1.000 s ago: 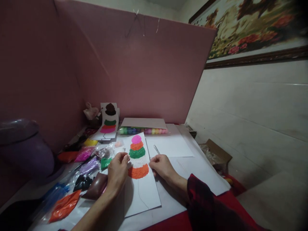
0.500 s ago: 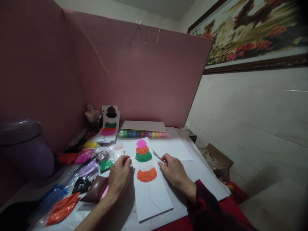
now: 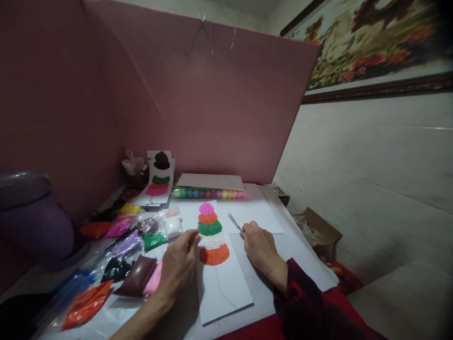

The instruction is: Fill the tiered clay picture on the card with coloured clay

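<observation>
A white card [image 3: 221,293] lies in front of me, bearing a stack of textured clay patches: a pink one [image 3: 206,208] at the top, then orange, green [image 3: 210,229], white and orange [image 3: 214,254]. Below them a thin line is drawn. My left hand [image 3: 181,257] is at the card's left edge, thumb and fingertips pinched together beside the white band; whatever they hold is too small to make out. To the card's right, my right hand [image 3: 260,245] grips a slim silver metal tool [image 3: 235,221] that points away from me.
Bags of coloured clay lie on the left, among them brown [image 3: 137,276], orange [image 3: 87,304] and green [image 3: 155,240]. A second decorated card [image 3: 161,179] leans behind. At the back is a pack of coloured pieces [image 3: 210,193]. A purple bin [image 3: 33,217] stands far left; a cardboard box [image 3: 320,231] is right.
My left hand has moved right, to the card's edge. My right hand has shifted slightly, and the tool now shows a blunter end than the pointed one before. The view has tilted slightly.
</observation>
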Demonstrator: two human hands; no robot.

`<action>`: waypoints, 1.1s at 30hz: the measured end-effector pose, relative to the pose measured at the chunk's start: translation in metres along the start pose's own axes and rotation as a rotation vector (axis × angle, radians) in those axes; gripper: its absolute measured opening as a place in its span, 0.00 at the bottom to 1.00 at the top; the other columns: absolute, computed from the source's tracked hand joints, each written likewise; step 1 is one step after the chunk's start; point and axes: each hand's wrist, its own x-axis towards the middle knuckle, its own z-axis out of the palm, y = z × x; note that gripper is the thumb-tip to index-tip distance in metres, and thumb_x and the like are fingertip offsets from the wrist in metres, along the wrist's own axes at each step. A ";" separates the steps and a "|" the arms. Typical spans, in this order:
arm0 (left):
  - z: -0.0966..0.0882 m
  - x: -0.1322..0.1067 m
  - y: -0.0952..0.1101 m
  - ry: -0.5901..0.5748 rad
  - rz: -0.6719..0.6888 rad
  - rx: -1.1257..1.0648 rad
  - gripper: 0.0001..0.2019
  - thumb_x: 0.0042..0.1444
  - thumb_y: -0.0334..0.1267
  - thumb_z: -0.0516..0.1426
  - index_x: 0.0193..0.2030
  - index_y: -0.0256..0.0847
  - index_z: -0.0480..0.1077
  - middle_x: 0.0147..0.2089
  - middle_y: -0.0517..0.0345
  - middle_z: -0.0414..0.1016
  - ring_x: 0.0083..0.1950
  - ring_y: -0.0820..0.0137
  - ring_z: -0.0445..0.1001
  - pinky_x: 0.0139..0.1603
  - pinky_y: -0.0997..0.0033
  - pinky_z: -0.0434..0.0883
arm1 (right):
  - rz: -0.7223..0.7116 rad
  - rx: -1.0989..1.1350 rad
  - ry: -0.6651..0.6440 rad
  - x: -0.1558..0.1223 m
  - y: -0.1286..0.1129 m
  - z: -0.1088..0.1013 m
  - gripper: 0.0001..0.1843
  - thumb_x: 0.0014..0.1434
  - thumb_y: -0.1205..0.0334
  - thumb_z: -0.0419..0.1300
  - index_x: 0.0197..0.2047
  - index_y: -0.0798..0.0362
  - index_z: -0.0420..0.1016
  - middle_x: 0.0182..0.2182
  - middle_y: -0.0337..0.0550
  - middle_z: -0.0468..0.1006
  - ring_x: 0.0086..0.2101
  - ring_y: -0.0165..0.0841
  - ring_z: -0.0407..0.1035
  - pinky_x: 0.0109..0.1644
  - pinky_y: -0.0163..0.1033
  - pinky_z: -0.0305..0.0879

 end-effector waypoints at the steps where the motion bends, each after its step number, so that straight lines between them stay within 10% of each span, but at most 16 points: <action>1: -0.001 0.000 0.002 0.014 -0.024 -0.098 0.12 0.53 0.44 0.55 0.39 0.41 0.74 0.37 0.54 0.77 0.38 0.64 0.72 0.41 0.65 0.66 | -0.013 0.015 0.014 -0.001 -0.002 -0.002 0.09 0.61 0.69 0.51 0.32 0.56 0.71 0.32 0.47 0.73 0.26 0.34 0.70 0.27 0.36 0.57; 10: 0.009 -0.013 0.008 -0.247 -0.405 -0.956 0.15 0.37 0.36 0.68 0.35 0.38 0.75 0.27 0.58 0.75 0.28 0.71 0.72 0.31 0.71 0.68 | -0.468 0.768 0.147 -0.036 -0.041 -0.013 0.13 0.58 0.61 0.59 0.46 0.55 0.66 0.35 0.45 0.72 0.30 0.32 0.67 0.33 0.36 0.65; 20: 0.009 -0.015 0.010 -0.420 -0.299 -0.715 0.13 0.42 0.43 0.66 0.26 0.33 0.72 0.19 0.57 0.73 0.19 0.74 0.68 0.21 0.77 0.65 | -0.533 0.806 0.111 -0.039 -0.042 -0.015 0.08 0.59 0.72 0.52 0.40 0.54 0.69 0.31 0.44 0.72 0.32 0.33 0.67 0.35 0.37 0.65; 33: 0.005 -0.006 0.002 -0.205 -0.357 -0.823 0.17 0.38 0.42 0.68 0.34 0.33 0.75 0.18 0.61 0.71 0.19 0.76 0.67 0.20 0.78 0.66 | -0.094 1.070 0.094 -0.034 -0.043 -0.010 0.06 0.57 0.62 0.58 0.32 0.55 0.72 0.23 0.39 0.72 0.23 0.28 0.65 0.26 0.32 0.64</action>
